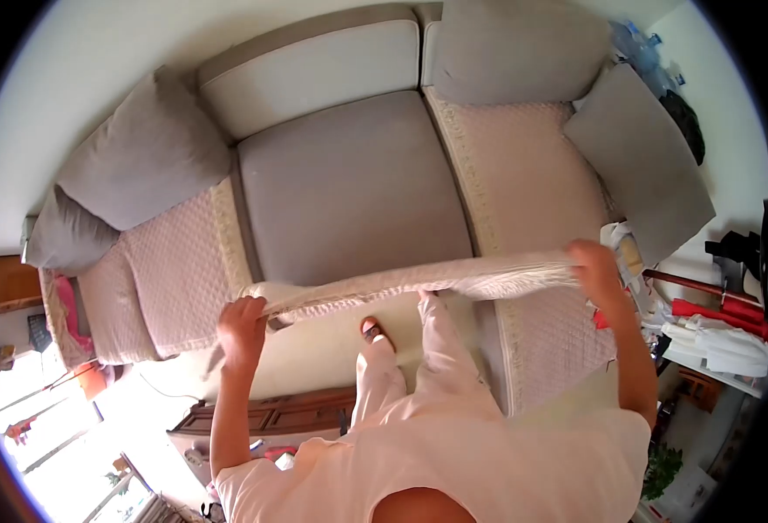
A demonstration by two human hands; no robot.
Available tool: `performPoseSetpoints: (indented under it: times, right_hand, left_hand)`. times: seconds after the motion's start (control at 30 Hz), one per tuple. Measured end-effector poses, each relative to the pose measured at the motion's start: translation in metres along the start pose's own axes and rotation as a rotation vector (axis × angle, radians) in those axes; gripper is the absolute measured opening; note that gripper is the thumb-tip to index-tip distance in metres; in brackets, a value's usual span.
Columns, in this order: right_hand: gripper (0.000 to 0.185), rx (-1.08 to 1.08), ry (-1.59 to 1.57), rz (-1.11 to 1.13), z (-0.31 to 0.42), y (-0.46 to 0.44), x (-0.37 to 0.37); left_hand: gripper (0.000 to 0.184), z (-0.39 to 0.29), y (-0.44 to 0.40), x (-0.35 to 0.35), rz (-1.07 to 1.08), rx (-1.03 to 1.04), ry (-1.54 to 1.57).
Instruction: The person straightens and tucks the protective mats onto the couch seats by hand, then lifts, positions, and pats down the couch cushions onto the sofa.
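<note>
A pale pink quilted cover (419,277) with lace-like edging is stretched between my hands in front of the sofa. My left hand (243,327) grips its left end, fingers closed round the cloth. The right end is held in my right hand (595,266), also closed. Behind the cover, the middle grey seat cushion (349,187) is bare. Similar quilted covers lie on the left seat (179,270) and on the right seat (523,174) of the sofa.
Grey pillows (148,148) lean at the sofa's left, and more grey pillows (641,148) are at the right. A dark wooden cabinet (270,414) stands at the lower left. White and red cloths (715,344) lie on a rack at the right. My foot (372,330) is on the floor.
</note>
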State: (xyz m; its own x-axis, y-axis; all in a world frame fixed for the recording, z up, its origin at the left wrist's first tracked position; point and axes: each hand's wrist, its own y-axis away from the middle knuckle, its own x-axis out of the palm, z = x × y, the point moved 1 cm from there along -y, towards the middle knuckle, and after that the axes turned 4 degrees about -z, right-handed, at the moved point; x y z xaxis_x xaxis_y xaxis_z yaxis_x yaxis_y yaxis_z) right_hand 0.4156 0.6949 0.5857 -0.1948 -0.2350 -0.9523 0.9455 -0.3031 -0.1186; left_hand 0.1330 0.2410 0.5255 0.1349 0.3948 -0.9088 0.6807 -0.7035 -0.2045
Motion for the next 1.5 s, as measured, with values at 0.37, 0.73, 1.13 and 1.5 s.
performPoseSetpoints:
  times: [0.37,0.73,1.13,1.5]
  right_hand:
    - [0.013,0.101,0.362,0.122,0.057,0.139,-0.093]
    - [0.018,0.069,0.134,-0.006,0.079,0.122,-0.139]
    - [0.032,0.167,-0.152,0.415,0.065,0.16,-0.137]
    - [0.022,0.282,-0.017,0.302,-0.082,-0.035,-0.107]
  left_hand:
    - [0.017,0.004,0.162,-0.107,-0.011,-0.096,-0.127]
    - [0.022,0.004,0.167,-0.193,-0.076,-0.178,-0.181]
    - [0.028,0.033,0.215,-0.23,0.434,-0.518,0.006]
    - [0.026,0.111,0.03,-0.2,0.251,-0.363,-0.118]
